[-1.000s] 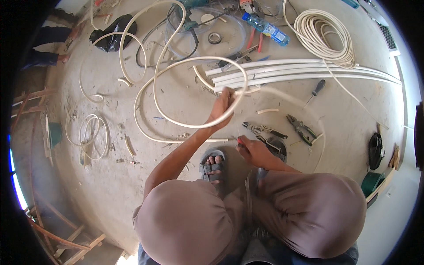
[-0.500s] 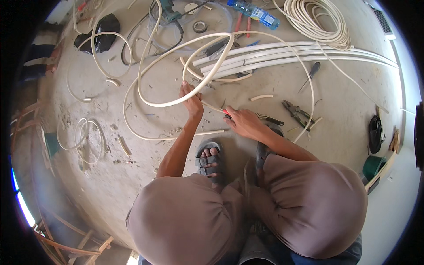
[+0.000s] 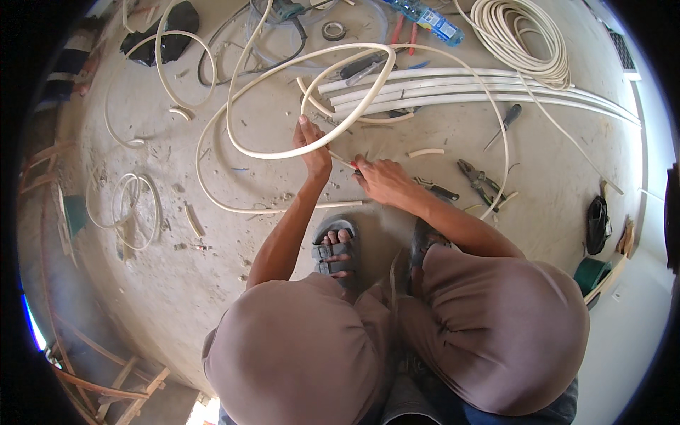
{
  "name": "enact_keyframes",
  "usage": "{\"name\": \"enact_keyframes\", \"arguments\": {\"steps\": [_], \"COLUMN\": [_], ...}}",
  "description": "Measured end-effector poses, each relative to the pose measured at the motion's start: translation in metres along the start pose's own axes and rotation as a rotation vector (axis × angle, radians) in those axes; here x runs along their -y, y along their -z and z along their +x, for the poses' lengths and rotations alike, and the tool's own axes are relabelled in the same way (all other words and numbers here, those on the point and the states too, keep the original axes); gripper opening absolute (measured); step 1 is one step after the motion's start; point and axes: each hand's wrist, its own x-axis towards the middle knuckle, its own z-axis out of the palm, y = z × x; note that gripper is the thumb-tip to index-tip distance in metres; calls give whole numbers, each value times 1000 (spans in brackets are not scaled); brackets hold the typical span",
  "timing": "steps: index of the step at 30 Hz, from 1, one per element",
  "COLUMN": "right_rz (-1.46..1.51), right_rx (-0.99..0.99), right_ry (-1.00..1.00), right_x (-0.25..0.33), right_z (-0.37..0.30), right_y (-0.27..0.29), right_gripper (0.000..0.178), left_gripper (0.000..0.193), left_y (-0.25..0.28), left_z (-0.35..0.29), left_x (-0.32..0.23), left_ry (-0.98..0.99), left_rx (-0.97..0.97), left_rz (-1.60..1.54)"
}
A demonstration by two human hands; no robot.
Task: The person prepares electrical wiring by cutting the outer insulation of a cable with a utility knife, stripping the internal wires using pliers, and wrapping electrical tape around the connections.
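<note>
My left hand [image 3: 314, 150] is closed around a cream cable [image 3: 278, 154] that rises in wide loops above the floor. A short length of the cable runs from this hand toward my right hand [image 3: 386, 180]. My right fingers are closed on a small red-and-black tool [image 3: 355, 168] at that length of cable; its exact kind is mostly hidden by the fingers. One loose cable end lies on the floor just beyond my left sandal [image 3: 336, 249].
Several white conduit pipes [image 3: 439, 91] lie ahead, with a cable coil [image 3: 528, 42] and a water bottle [image 3: 428, 20] beyond. To the right are pliers [image 3: 480, 183], a screwdriver [image 3: 511, 117] and a utility knife [image 3: 438, 189]. A black bag [image 3: 173, 35] sits far left.
My right hand has edged slightly up and left, closer to my left hand, and the red part of its tool shows less. The left hand keeps its hold on the cable.
</note>
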Motion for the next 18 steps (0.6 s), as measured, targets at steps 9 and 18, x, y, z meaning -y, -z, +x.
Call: {"name": "enact_keyframes", "arguments": {"steps": [9,18], "right_rz": [-42,-67], "right_rx": [21,60], "right_ry": [5,-7], "right_x": [-3,-2], "right_z": [1,-3], "right_y": [3,11], "right_gripper": [31,31], "left_gripper": [49,50], "left_y": [-4,-4], "left_z": [-1,-2], "left_x": [1,-2], "left_ry": [-41,-37], "left_rx": [10,31], "left_rz": [62,75]}}
